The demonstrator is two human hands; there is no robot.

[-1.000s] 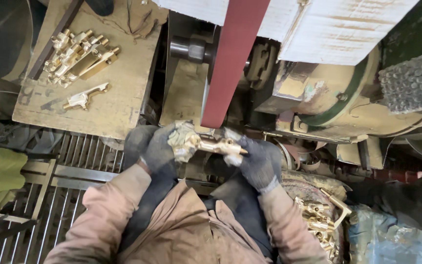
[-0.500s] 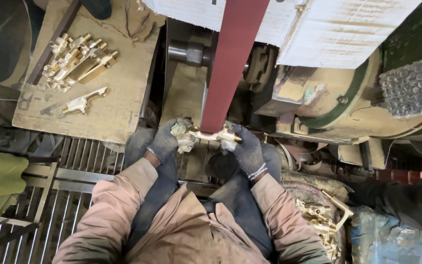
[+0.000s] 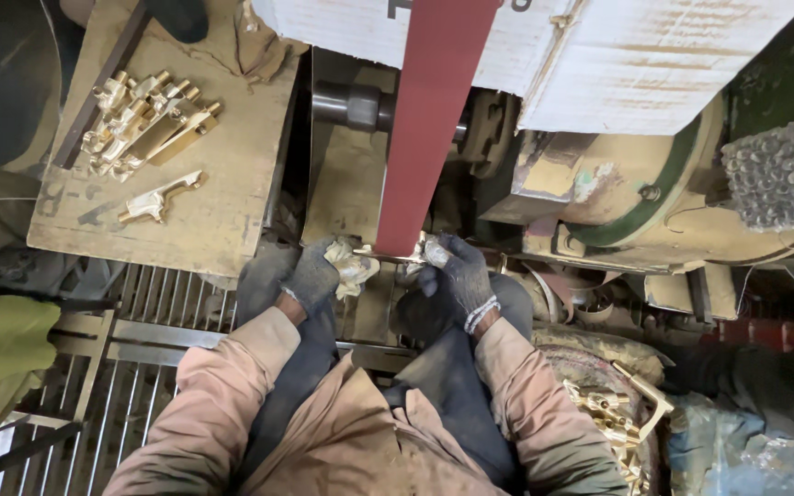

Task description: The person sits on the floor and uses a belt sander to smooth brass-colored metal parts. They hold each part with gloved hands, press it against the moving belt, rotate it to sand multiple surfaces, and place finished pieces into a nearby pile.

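Both my hands wear dark gloves. My left hand (image 3: 312,274) grips one end of a brass part (image 3: 388,257) through a pale rag (image 3: 353,266). My right hand (image 3: 457,274) grips the other end, also with a bit of rag. The part is pressed against the lower end of a red sanding belt (image 3: 429,110) that runs up and away from me. The belt hides the middle of the part.
A dusty wooden board (image 3: 213,211) at the left carries a pile of brass parts (image 3: 144,119) and one single piece (image 3: 158,197). More brass parts (image 3: 613,418) lie at the lower right. The machine's motor housing (image 3: 645,193) is to the right, a metal grate (image 3: 149,367) below left.
My hands have moved forward with the brass part, from just above my lap up to the belt's lower end, where the part now meets it.
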